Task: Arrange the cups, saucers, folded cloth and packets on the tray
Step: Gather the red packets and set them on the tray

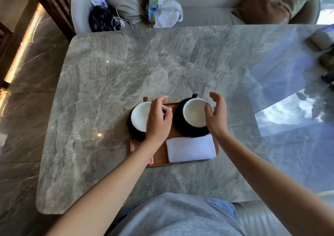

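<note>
Grey marble tabletop carries the brown wooden tray, where the right hand, fingers spread wide, flanks the round white cup at three o'clock while the left hand curls loosely, holding nothing visible.

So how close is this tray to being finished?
Nearly there, it seems. Both white cups, left and right, sit on dark saucers on the wooden tray, with the folded cloth in front. The left hand rests over the left cup; the right hand curls open beside the right one. A red packet peeks out, mostly hidden by the forearm.
</note>
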`<state>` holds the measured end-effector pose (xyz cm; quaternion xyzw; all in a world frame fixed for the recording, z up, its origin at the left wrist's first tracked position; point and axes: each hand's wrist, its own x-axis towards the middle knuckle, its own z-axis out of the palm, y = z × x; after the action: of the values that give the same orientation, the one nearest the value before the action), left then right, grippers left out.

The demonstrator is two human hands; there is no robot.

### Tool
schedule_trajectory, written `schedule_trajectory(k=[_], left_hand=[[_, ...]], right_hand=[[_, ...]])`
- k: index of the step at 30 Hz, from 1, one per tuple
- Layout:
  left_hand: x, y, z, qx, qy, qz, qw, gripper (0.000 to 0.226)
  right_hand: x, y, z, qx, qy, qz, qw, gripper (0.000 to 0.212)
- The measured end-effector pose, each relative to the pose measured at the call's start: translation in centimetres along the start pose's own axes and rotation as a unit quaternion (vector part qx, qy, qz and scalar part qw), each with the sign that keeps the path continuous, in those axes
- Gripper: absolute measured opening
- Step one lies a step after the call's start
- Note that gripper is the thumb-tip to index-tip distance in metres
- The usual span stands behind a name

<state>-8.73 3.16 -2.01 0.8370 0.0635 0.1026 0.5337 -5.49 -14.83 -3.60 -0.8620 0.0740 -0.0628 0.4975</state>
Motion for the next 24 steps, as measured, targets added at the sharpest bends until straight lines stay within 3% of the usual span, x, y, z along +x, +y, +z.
schedule_trajectory(k=[4, 7, 14, 24], left_hand=[[0.1, 0.1, 3.8, 0.009, -0.148, -0.125, 0.981, 0.042], [0.4, -0.2, 5.1, 0.027, -0.200, -0.174, 0.964, 0.047], [1.1, -0.9, 5.8, 0.011, -0.218, -0.241, 0.946, 0.041], [0.8, -0.8, 5.6, -0.029, -0.217, -0.254, 0.942, 0.041]], right_hand=[[0.4, 2.1, -0.7, 0.031, -0.060, 0.099, 0.993, 0.031], [0.6, 3.0, -0.8, 0.034, -0.089, 0.138, 0.986, 0.033], [0.3, 3.5, -1.1, 0.050, -0.125, 0.129, 0.982, 0.030], [0.8, 3.6, -1.0, 0.049, -0.143, 0.110, 0.982, 0.033]])
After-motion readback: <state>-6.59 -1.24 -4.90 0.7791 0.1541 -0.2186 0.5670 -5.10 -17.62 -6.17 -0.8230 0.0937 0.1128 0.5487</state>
